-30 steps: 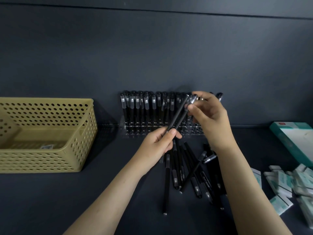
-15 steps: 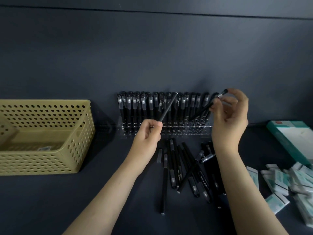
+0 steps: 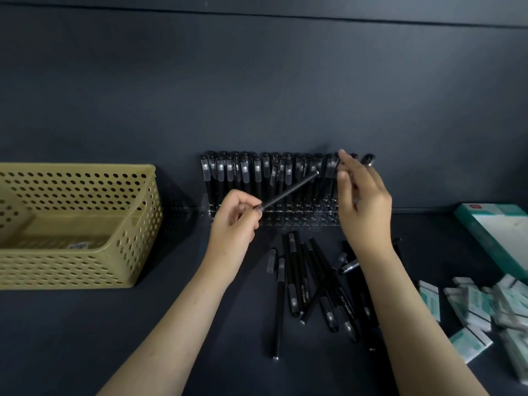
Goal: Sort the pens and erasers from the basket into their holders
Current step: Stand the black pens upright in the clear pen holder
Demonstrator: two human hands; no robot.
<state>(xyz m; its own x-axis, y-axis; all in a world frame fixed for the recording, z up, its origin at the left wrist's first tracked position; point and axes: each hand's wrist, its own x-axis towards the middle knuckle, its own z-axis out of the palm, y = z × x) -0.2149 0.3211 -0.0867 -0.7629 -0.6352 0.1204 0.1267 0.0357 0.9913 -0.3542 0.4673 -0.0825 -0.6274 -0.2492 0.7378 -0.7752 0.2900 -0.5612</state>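
Black pen (image 3: 288, 191) is held by the left hand (image 3: 233, 221), which pinches its lower end between the thumb and the curled fingers. The pen is in the air and tilted. It rises to the right, and its upper end is in front of the row of standing pens (image 3: 245, 172).

The right hand (image 3: 367, 207) is raised at the right end of the pen holder (image 3: 300, 220), and its back is turned to the camera. Its fingers (image 3: 343, 157) reach up to the tops of the last pens in the row and are only a little bent. I cannot tell whether they grip one of these pens or only touch it, because the hand hides this place.

The pen holder is a clear rack with many holes, and it stands against the dark wall (image 3: 257, 81). The standing pens fill its back rows, and the front holes look free. Between the two forearms, a pile of loose pens (image 3: 314, 281) lies on the dark table (image 3: 85, 338), crossing one another. The yellow basket (image 3: 77, 168) stands well apart on the left. On the right side the erasers (image 3: 471, 305) lie in a heap, near a teal and white box (image 3: 494, 232).
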